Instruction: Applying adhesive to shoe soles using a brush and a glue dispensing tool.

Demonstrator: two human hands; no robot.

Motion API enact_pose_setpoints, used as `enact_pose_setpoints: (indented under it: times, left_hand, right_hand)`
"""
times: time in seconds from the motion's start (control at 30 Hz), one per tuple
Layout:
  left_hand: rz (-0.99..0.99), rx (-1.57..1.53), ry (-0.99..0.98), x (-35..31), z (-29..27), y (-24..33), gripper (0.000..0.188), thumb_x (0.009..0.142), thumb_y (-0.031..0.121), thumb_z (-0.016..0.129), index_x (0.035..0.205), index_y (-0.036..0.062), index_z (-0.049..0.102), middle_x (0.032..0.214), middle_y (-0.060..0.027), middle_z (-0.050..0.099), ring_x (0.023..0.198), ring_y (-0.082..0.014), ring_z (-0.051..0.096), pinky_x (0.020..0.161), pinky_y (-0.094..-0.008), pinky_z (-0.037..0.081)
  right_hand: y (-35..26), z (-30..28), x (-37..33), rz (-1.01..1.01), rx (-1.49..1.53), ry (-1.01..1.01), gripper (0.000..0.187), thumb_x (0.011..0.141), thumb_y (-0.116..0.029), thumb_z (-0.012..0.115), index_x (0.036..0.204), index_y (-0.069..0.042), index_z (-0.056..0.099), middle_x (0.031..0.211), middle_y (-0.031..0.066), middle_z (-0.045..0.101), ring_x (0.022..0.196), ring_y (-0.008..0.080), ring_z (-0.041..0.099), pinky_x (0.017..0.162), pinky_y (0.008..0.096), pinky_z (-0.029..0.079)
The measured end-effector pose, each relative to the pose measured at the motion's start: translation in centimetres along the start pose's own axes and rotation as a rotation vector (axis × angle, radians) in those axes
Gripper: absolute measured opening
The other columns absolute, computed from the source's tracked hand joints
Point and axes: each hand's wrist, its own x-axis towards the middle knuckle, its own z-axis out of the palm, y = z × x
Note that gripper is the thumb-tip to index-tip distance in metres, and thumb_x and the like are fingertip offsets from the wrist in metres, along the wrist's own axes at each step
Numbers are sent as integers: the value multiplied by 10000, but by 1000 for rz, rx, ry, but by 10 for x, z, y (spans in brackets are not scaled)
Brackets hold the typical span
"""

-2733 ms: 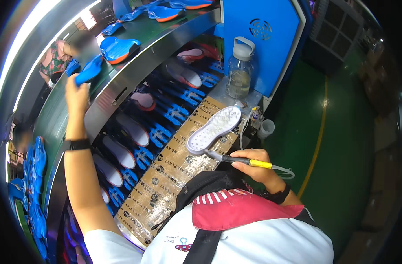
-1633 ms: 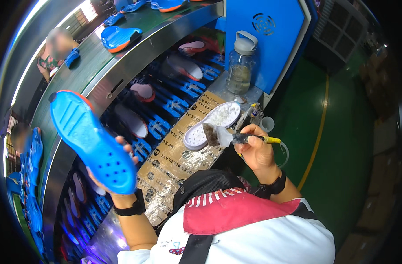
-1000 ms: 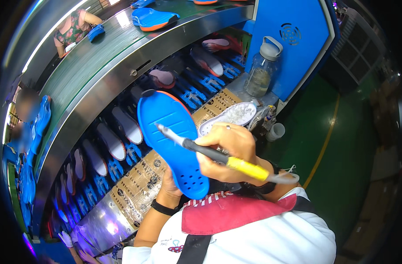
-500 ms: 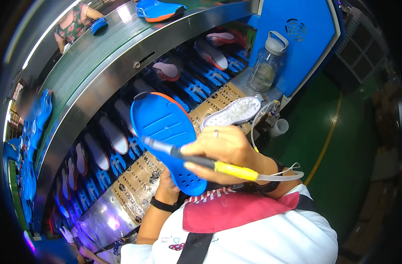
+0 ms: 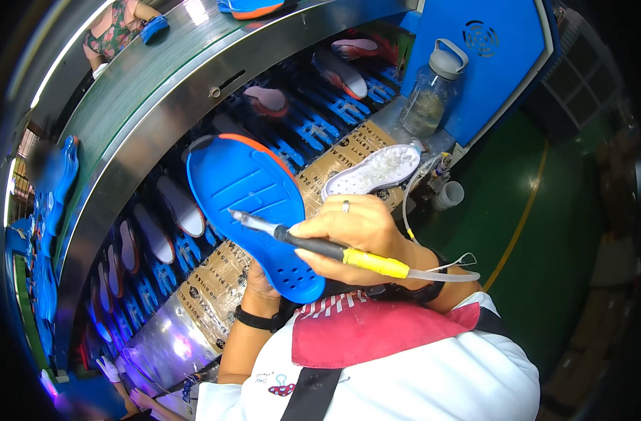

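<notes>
A blue shoe sole (image 5: 229, 172) with an orange edge is tilted up in front of me, its perforated end closest to my body. My left hand (image 5: 260, 282) grips it from underneath, with most of the fingers hidden behind the sole. My right hand (image 5: 362, 228) pinches a pen-shaped tool (image 5: 320, 246) with a metal tip, black grip, yellow sleeve and clear hose. The tool's tip lies over the middle of the sole's inner face; whether it touches cannot be made out. Beyond my right hand, a white sole (image 5: 338, 184) holds whitish clumps.
Shoe soles hang in blue holders on a rack (image 5: 313, 133) beneath a curved green conveyor (image 5: 145, 77). Cardboard (image 5: 211, 288) covers part of the ledge. A lidded bottle (image 5: 427, 98) and white cup (image 5: 448, 196) stand right. Another person (image 5: 117, 31) is across the conveyor.
The blue sole has shifted slightly left and tilted. The tool's tip, blurred before, is now sharp over the sole's middle. Both hands keep their grips.
</notes>
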Motion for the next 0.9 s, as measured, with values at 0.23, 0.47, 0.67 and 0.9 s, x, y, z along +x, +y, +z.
enact_pose_setpoints:
  times: [0.23, 0.47, 0.67, 0.9]
  left_hand:
    - [58, 72, -63, 6, 14, 11, 773, 738, 521, 714, 1276, 21, 473, 1184, -206, 579, 1036, -327, 607, 899, -445, 512]
    - [70, -76, 2, 11, 31, 16, 810, 753, 607, 637, 1273, 15, 453, 1178, -264, 544, 1002, -380, 600, 866, -496, 522]
    - [138, -200, -208, 20, 44, 25, 827, 695, 525, 742, 1265, 7, 438, 1194, -186, 520, 1076, -384, 531, 908, -529, 493]
    - [119, -211, -195, 18, 23, 33, 788, 773, 512, 675, 1370, 95, 375, 1222, -154, 509, 1117, -368, 505, 951, -524, 469]
  right_hand:
    - [-4, 15, -6, 28, 271, -126, 288, 623, -11, 750, 896, -1, 661, 679, 91, 615, 548, 227, 578, 494, 300, 449]
    - [-2, 23, -19, 129, 175, -70, 275, 683, -47, 752, 941, -4, 668, 738, 121, 645, 620, 253, 621, 568, 318, 484]
    - [-8, 23, -21, 218, 414, -181, 269, 706, -57, 756, 957, -9, 674, 739, 112, 648, 614, 239, 620, 574, 305, 484]
    - [-15, 33, -27, 232, 375, -230, 316, 706, -84, 780, 994, -8, 674, 745, 111, 649, 625, 229, 625, 564, 312, 484]
